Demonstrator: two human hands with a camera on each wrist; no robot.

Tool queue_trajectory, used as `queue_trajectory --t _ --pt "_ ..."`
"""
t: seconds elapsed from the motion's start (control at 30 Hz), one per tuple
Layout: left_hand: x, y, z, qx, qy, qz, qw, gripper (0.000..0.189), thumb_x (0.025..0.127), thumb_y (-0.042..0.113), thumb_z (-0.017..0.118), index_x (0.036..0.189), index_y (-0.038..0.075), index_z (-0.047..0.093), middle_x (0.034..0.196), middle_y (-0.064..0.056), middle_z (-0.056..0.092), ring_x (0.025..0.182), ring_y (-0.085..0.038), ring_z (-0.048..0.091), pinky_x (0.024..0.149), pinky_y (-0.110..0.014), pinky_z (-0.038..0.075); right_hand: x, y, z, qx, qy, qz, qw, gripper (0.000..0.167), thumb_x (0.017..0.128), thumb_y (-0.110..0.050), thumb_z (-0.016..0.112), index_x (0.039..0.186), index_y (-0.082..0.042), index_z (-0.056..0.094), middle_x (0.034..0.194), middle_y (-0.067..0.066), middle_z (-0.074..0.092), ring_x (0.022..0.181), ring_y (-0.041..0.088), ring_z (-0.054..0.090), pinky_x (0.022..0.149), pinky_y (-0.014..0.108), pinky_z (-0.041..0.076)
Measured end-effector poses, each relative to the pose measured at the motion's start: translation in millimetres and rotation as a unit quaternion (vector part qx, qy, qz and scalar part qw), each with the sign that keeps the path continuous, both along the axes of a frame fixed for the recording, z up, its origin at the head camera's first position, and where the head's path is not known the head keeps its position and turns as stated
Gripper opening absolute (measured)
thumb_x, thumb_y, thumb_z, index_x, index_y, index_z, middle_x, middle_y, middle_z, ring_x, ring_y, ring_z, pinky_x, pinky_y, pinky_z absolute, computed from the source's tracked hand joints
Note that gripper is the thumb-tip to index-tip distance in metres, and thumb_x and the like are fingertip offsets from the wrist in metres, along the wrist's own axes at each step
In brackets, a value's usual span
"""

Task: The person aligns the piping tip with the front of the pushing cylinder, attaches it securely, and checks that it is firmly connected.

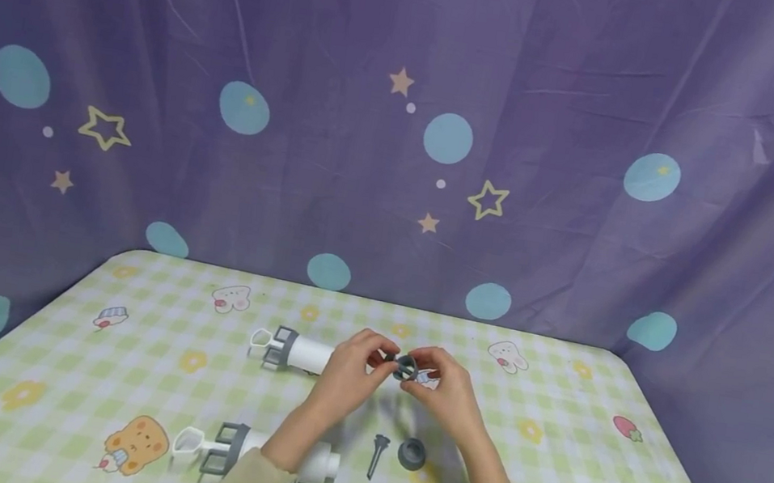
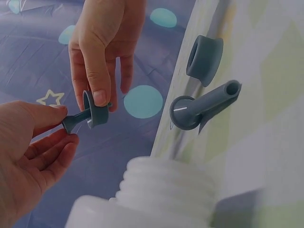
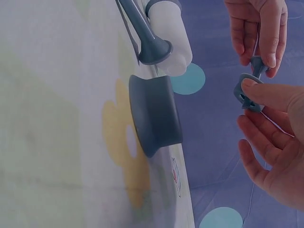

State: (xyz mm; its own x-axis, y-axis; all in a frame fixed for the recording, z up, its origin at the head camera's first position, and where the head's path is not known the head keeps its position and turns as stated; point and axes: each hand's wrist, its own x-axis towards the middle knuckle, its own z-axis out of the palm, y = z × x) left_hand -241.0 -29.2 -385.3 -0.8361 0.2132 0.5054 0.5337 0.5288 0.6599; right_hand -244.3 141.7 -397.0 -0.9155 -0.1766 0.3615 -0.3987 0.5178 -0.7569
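Observation:
Above the middle of the table, my left hand (image 1: 357,368) pinches a small grey flared nozzle (image 2: 76,119) between thumb and fingers. Facing it, my right hand (image 1: 444,389) holds a grey ring-shaped cap (image 2: 99,116) by its rim. The nozzle's narrow end reaches into the cap's opening; whether it is seated there I cannot tell. Below the hands on the cloth lie a second grey nozzle (image 1: 377,456), long and thin, and a second grey cap (image 1: 412,454).
Two white plunger-type barrels lie to the left, each with a grey bracket and a white loop handle: the far barrel (image 1: 308,353) behind my left hand, the near barrel (image 1: 313,464) partly under my left forearm. A checked cloth (image 1: 144,360) covers the table; a purple curtain (image 1: 335,186) hangs behind.

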Motion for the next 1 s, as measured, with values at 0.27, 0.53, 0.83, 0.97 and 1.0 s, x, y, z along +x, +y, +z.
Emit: queue_trajectory --t 0.27,0.53,0.83,0.97,1.0 --pt "1.2 0.0 0.4 -0.012 -0.001 0.002 0.9999 0.015 0.082 0.017 0.067 0.095 0.010 0.066 0.094 0.001 0.060 0.077 -0.012 0.058 0.070 -0.033 0.052 0.0 -0.8 0.7 -0.001 -0.001 0.000 1.0000 0.035 0.071 -0.009 0.076 0.103 -0.017 0.062 0.096 -0.007 0.063 0.090 0.012 0.060 0.082 0.037 0.046" --pt "2.6 1.9 -1.7 -0.025 -0.002 -0.002 0.9997 0.014 0.081 0.017 0.068 0.095 0.013 0.066 0.094 0.003 0.059 0.077 -0.009 0.057 0.069 -0.023 0.049 0.4 -3.0 -2.4 -0.002 -0.008 0.007 0.9999 0.035 0.071 -0.010 0.075 0.104 -0.014 0.062 0.096 -0.005 0.064 0.089 0.013 0.060 0.080 0.037 0.048" --pt "2.0 5.4 -3.3 -0.032 -0.005 -0.008 0.9994 0.013 0.081 0.017 0.068 0.094 0.013 0.066 0.093 0.003 0.059 0.077 -0.010 0.057 0.069 -0.024 0.049 0.5 -5.6 -3.5 -0.001 0.002 0.010 1.0000 0.037 0.071 -0.009 0.076 0.105 -0.012 0.062 0.096 -0.003 0.065 0.088 0.013 0.060 0.079 0.036 0.048" --pt "3.5 6.5 -2.3 -0.040 -0.010 -0.006 0.9991 0.014 0.080 0.017 0.068 0.094 0.013 0.066 0.093 0.003 0.059 0.077 -0.010 0.057 0.068 -0.022 0.048 0.3 -5.9 -4.5 -0.002 0.009 0.013 0.9999 0.036 0.071 -0.009 0.076 0.104 -0.011 0.062 0.096 -0.001 0.065 0.088 0.015 0.061 0.079 0.039 0.049" --pt "3.9 6.7 -2.0 -0.042 -0.011 -0.005 0.9990 0.014 0.080 0.017 0.068 0.094 0.013 0.066 0.093 0.003 0.059 0.077 -0.011 0.057 0.068 -0.022 0.047 0.4 -5.8 -4.6 -0.002 0.009 0.012 0.9999 0.036 0.071 -0.009 0.076 0.104 -0.011 0.062 0.096 -0.002 0.065 0.087 0.015 0.061 0.079 0.039 0.049"
